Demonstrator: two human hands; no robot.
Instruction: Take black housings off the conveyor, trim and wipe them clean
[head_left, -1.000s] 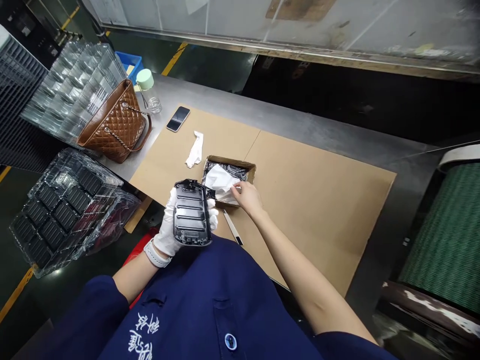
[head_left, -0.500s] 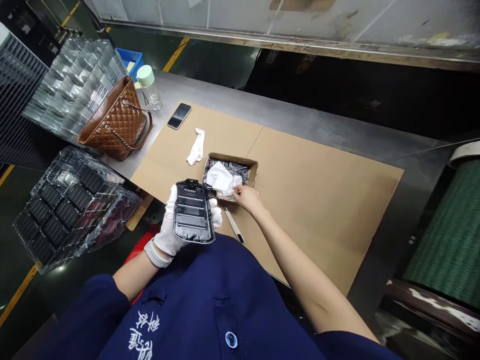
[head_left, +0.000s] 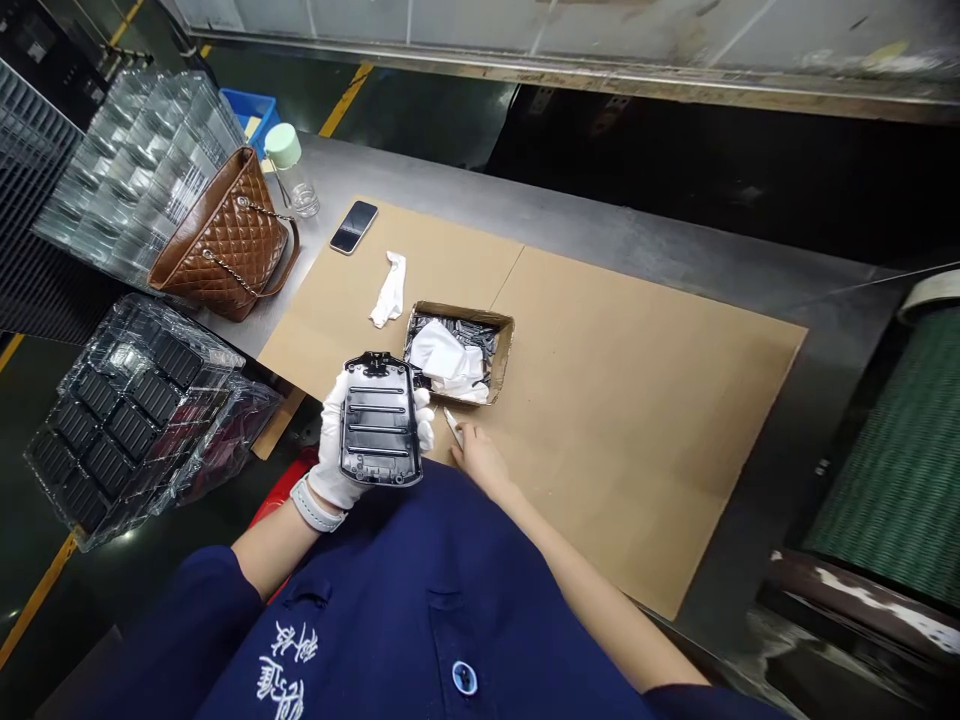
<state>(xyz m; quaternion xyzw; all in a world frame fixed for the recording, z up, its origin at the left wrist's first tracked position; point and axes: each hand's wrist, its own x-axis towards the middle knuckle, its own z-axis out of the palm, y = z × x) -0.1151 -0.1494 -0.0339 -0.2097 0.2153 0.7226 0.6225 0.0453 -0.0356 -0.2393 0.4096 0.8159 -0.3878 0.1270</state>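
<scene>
My left hand (head_left: 335, 440), in a white glove, grips a black plastic cover (head_left: 380, 425) by its sides, its ribbed inner face turned up. My bare right hand (head_left: 482, 458) is at the cardboard near the front edge. Its fingers are closed on a slim white knife-like tool (head_left: 452, 423), whose narrow end points towards the box; the rest is hidden under the fingers. Just beyond both hands stands a small open cardboard box (head_left: 504, 362) holding black plastic scraps (head_left: 472, 332) and a crumpled white cloth (head_left: 442, 355).
Cardboard (head_left: 637, 400) covers much of the metal table (head_left: 585, 225). A white glove or cloth (head_left: 388, 290) and a phone (head_left: 354, 227) lie on it. A brown handbag (head_left: 232, 240) and a bottle (head_left: 292, 170) stand at the left. Wrapped trays of black parts (head_left: 120, 410) sit lower left.
My right hand has left the cloth in the box and come down towards me onto the slim white tool. My left hand still holds the cover, now tilted slightly differently.
</scene>
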